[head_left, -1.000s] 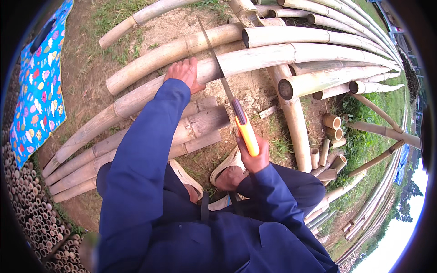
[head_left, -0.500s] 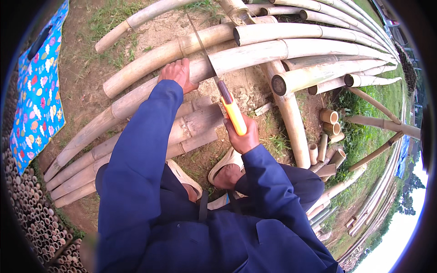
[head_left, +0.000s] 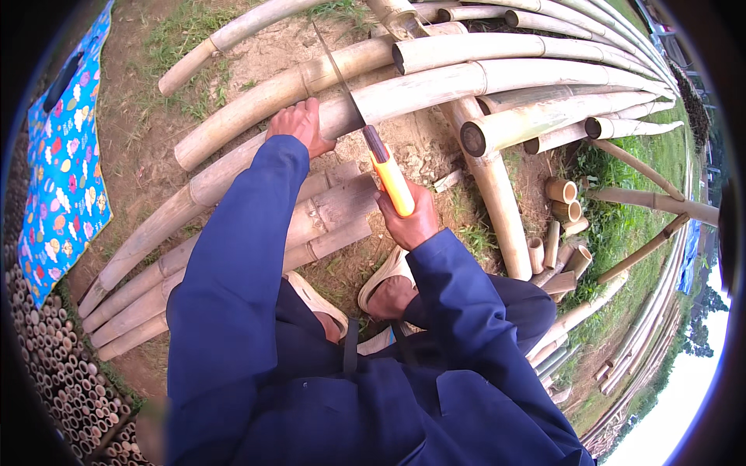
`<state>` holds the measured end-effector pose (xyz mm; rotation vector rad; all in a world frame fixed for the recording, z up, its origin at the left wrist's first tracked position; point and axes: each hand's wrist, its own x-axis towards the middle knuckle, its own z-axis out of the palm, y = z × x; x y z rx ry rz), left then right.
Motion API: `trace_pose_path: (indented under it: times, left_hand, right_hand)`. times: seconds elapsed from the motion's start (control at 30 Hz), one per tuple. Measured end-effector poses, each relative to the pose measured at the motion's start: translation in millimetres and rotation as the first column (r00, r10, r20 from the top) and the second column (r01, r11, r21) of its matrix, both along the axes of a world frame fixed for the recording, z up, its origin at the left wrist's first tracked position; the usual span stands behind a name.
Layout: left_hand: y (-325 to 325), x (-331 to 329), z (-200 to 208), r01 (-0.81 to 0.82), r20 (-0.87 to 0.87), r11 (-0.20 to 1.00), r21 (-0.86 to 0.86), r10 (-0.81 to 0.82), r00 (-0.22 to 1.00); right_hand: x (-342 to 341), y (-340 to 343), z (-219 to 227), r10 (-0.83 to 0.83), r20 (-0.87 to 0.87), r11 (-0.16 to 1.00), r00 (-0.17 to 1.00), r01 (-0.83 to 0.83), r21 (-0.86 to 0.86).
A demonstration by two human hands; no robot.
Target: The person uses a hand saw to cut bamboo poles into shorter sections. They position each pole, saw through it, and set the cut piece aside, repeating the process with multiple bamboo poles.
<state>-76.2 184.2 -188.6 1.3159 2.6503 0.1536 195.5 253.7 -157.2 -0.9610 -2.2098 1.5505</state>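
Note:
My right hand (head_left: 412, 219) is closed round the yellow-orange handle of a hand saw (head_left: 394, 180). Its long thin blade slants away to the far left and crosses a thick bamboo pole (head_left: 435, 82). The blade's edge meets the pole just right of my left hand (head_left: 301, 128); how deep it sits I cannot tell. My left hand grips that same pole from the near side, fingers over its top. Another pole (head_left: 311, 75) lies just beyond, under the blade's far part.
Cut bamboo lengths (head_left: 311, 225) lie near my left knee. A slanted bamboo support (head_left: 497, 206) runs under the poles. Short bamboo offcuts (head_left: 561, 189) are heaped to the right. A blue patterned cloth (head_left: 66, 175) hangs at left, above stacked bamboo ends (head_left: 62, 365).
My right hand and the saw have slid slightly away from me along the cut. My left hand keeps its hold on the pole. The whole view has shifted a little.

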Motion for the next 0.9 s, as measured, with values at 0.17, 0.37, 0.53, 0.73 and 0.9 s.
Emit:
trace_pose_path:
  times: [0.17, 0.37, 0.53, 0.73, 0.9]
  left_hand:
    - [-16.9, -0.4, -4.4, -0.011, -0.009, 0.999, 0.044, 0.012, 1.000]
    - [-11.1, 7.0, -2.4, -0.015, 0.041, 1.000, -0.023, 0.016, 0.999]
    - [-6.5, 7.2, 6.9, -0.023, 0.026, 0.999, -0.033, 0.024, 0.999]
    - [-5.4, 3.4, 10.6, -0.044, 0.056, 0.998, -0.037, 0.046, 0.997]
    - [-16.2, 10.4, 3.2, -0.063, 0.014, 0.998, -0.010, 0.063, 0.998]
  right_hand:
    - [127.2, -56.6, 54.4, 0.035, 0.098, 0.995, 0.995, -0.025, -0.100]
    - [83.7, -38.1, 38.3, -0.009, 0.152, 1.000, 0.988, 0.006, 0.016]
    - [-6.9, -18.5, 3.3, -0.031, 0.016, 0.998, 0.999, 0.030, 0.050]
    - [114.2, -60.9, 30.0, -0.083, 0.036, 0.997, 0.996, 0.083, -0.010]
    - [145.6, -82.6, 88.2, -0.071, 0.093, 0.997, 0.993, 0.074, -0.028]
